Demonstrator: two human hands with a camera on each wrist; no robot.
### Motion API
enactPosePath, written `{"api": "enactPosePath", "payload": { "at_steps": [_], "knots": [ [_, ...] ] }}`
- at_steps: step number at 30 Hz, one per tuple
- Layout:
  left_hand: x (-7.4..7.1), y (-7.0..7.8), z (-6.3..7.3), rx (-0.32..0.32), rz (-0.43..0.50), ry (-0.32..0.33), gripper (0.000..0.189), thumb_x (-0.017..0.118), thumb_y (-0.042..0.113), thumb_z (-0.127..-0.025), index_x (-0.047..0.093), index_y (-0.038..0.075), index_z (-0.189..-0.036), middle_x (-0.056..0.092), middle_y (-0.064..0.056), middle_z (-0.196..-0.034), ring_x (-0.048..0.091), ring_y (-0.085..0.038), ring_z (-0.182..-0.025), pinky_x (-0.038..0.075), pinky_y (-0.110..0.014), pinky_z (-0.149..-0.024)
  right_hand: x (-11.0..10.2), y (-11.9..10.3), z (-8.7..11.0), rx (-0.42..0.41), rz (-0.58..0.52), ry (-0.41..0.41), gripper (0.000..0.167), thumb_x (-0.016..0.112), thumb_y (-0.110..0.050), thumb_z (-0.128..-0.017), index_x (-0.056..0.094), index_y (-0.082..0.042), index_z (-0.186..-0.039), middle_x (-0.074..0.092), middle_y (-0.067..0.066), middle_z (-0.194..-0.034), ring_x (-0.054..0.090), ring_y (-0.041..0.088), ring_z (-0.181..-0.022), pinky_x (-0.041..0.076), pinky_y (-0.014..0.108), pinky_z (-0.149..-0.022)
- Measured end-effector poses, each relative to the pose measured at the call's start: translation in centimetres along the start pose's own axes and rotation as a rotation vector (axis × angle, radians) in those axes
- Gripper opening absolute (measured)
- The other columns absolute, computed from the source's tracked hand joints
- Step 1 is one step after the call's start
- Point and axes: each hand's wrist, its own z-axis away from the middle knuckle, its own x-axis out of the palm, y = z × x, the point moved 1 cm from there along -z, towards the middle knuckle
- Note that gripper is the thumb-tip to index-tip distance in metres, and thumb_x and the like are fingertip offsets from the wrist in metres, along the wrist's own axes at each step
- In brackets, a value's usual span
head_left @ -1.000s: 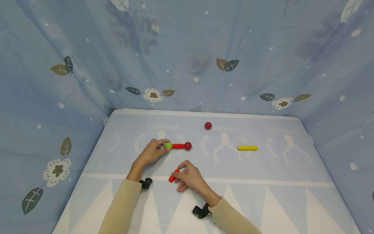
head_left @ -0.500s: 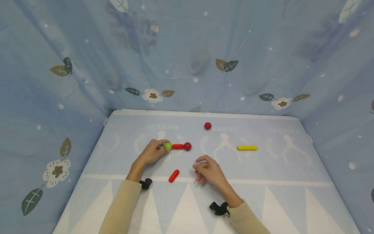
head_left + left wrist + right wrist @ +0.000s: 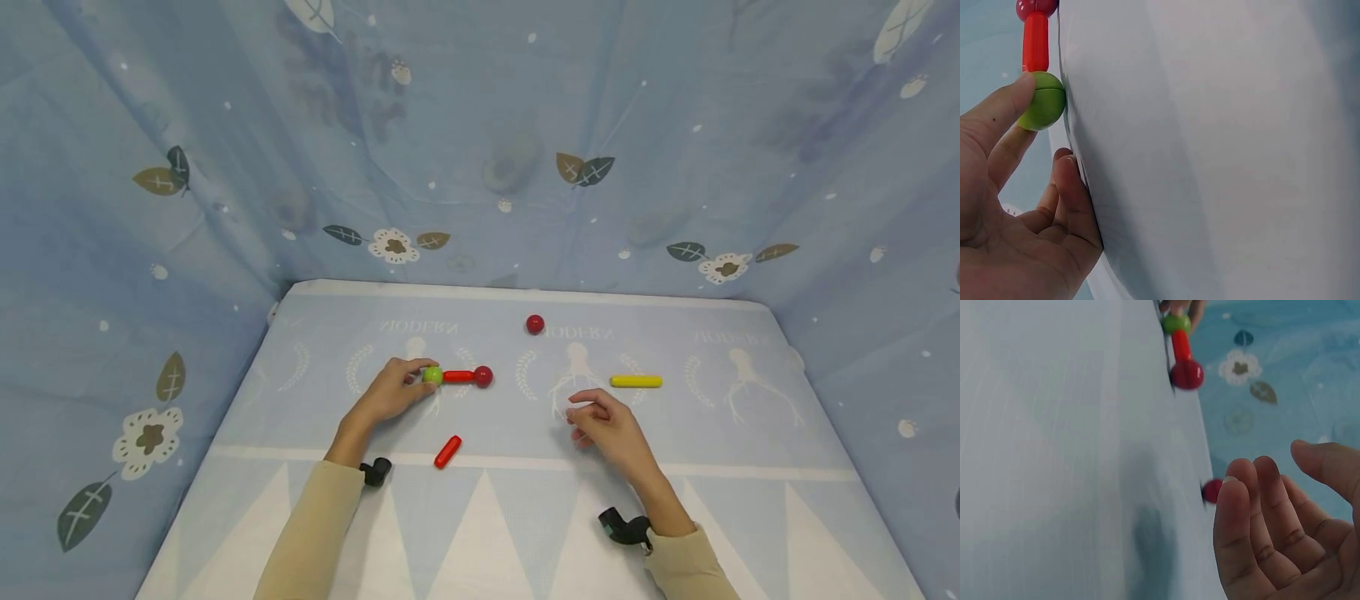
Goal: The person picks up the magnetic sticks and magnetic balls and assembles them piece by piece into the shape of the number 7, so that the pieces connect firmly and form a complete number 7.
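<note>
My left hand (image 3: 392, 389) pinches a green ball (image 3: 433, 376) between thumb and finger. A red rod (image 3: 458, 377) joins that ball to a dark red ball (image 3: 483, 377), and the piece lies along the table. In the left wrist view the thumb presses on the green ball (image 3: 1046, 103), with the red rod (image 3: 1035, 42) running away from it. My right hand (image 3: 611, 429) hovers over the table with bent, relaxed fingers and holds nothing. Nearest to it lies a yellow rod (image 3: 636, 382), just beyond the fingers. A loose red rod (image 3: 447, 452) lies between the two arms.
A single dark red ball (image 3: 535, 324) sits near the back edge of the table (image 3: 525, 492). Blue patterned curtains (image 3: 480, 142) rise behind the table and at both sides. Each wrist carries a small black camera.
My right hand has let go of the loose red rod, which stays on the table, and has moved right toward the yellow rod. The left hand keeps its pinch on the green ball.
</note>
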Motion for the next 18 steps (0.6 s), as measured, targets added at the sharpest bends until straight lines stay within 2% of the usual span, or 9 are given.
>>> {"api": "enactPosePath", "payload": {
  "at_steps": [9, 18],
  "knots": [
    [0.0, 0.0, -0.1, 0.002, 0.004, 0.008, 0.041, 0.072, 0.021, -0.094, 0.065, 0.02, -0.135, 0.05, -0.018, -0.129, 0.054, -0.034, -0.11, 0.049, -0.048, -0.086, -4.0, 0.7, 0.6, -0.004, 0.088, 0.081, 0.041, 0.067, -0.022, -0.099, 0.057, 0.003, -0.129, 0.066, 0.026, -0.106, 0.067, 0.037, -0.087, 0.057, 0.04, -0.071],
    [0.3, 0.3, -0.1, -0.013, -0.008, 0.021, 0.041, 0.071, 0.022, -0.095, 0.065, 0.021, -0.135, 0.052, -0.017, -0.124, 0.053, -0.031, -0.106, 0.049, -0.046, -0.082, -6.8, 1.1, -0.1, -0.082, 0.251, 0.174, 0.033, 0.067, -0.021, -0.098, 0.064, -0.001, -0.123, 0.066, 0.019, -0.105, 0.067, 0.033, -0.088, 0.057, 0.034, -0.07]
  ]
}}
